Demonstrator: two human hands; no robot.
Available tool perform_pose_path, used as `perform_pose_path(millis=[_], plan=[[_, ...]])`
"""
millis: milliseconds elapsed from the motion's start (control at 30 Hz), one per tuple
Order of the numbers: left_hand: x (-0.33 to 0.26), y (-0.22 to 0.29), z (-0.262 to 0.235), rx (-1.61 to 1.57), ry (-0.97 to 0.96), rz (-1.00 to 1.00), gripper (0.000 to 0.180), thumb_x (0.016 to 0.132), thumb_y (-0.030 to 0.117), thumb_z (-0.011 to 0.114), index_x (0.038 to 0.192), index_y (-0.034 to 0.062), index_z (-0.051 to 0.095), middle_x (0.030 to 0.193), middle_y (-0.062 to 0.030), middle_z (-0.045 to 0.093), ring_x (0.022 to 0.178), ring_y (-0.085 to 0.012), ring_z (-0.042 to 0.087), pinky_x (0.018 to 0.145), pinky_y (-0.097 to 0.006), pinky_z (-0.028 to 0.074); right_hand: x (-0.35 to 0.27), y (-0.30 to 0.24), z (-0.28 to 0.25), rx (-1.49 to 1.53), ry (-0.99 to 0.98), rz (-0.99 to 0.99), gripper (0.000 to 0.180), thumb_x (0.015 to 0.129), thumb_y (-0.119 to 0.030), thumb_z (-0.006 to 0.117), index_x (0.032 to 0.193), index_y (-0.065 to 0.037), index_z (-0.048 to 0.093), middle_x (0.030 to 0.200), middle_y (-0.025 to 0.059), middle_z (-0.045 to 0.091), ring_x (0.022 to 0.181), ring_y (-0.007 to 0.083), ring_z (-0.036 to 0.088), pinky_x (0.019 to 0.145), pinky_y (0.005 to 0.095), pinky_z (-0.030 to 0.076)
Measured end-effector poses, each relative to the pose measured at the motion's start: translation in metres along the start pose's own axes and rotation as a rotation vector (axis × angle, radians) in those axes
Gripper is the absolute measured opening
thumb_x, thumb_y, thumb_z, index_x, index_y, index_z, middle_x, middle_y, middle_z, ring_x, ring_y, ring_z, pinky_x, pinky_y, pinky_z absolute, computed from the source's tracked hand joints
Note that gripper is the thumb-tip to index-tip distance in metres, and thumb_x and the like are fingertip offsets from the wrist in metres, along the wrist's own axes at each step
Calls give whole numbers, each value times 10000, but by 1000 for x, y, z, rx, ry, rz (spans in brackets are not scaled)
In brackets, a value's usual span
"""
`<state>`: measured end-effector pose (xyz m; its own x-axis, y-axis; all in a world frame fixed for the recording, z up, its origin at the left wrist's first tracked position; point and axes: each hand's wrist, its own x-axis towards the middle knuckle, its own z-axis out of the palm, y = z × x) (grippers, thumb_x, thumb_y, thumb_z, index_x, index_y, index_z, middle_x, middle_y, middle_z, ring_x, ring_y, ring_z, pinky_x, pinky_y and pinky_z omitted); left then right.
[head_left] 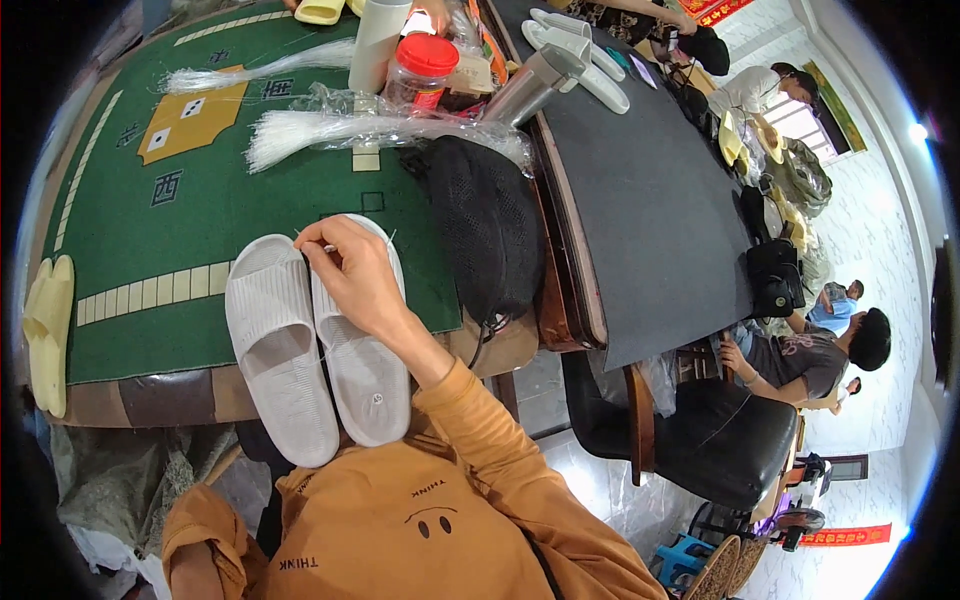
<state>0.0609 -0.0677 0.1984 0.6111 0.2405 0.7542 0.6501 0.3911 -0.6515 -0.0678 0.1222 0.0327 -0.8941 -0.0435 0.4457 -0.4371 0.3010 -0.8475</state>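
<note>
While bent in over the toe ends, works with the right hand point(352, 270) at two pale grey slippers point(288, 385), laid side by side with toes on the green tabletop point(150, 352) and heels reaching past its near edge toward the orange-brown shirt point(380, 520). Brings thumb and forefinger together in a close pinch, leaving hardly any gap. Seems to have hold of a thin white strand point(296, 237), judging by a fine end poking out beside the fingertips; cannot tell its exact path around or through the straps. Cannot tell the state of the left hand either, out of view beyond the left sleeve point(207, 520).

Looks to be at the joining step, fastening one slipper to the other, apparently not yet finished. Probably calls next for bringing the strand's ends together and drawing it snug, while steadying both slippers to avoid skewing the pair. Has similar strands lying farther up the tabletop, in a clear-wrapped bundle point(330, 133) and a looser bundle point(262, 70).
</note>
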Motion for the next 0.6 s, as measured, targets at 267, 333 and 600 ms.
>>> perform_pose_path(millis=[267,333,600], plan=[[3,6,-7,-79,-56,-46,339,973,323,452,855,25,561,674,-21,566,830,-235,556,1065,-500,355,1,-3,0,-10,-14,26,71,854,-22,601,898,0,651,817,87,609,665,152,583,584,266,473],[5,7,-9,-99,-62,-60,339,974,323,451,855,25,561,673,-20,566,830,-235,556,1065,-499,355,1,-3,-2,-15,-8,27,71,853,-21,603,899,1,652,816,85,609,661,149,584,580,262,471],[10,9,-13,-177,-90,-99,343,975,325,449,852,26,562,669,-18,564,830,-234,556,1065,-498,354,1,-7,1,-30,-20,25,78,850,-14,603,905,2,657,809,78,611,659,140,589,577,257,472]])
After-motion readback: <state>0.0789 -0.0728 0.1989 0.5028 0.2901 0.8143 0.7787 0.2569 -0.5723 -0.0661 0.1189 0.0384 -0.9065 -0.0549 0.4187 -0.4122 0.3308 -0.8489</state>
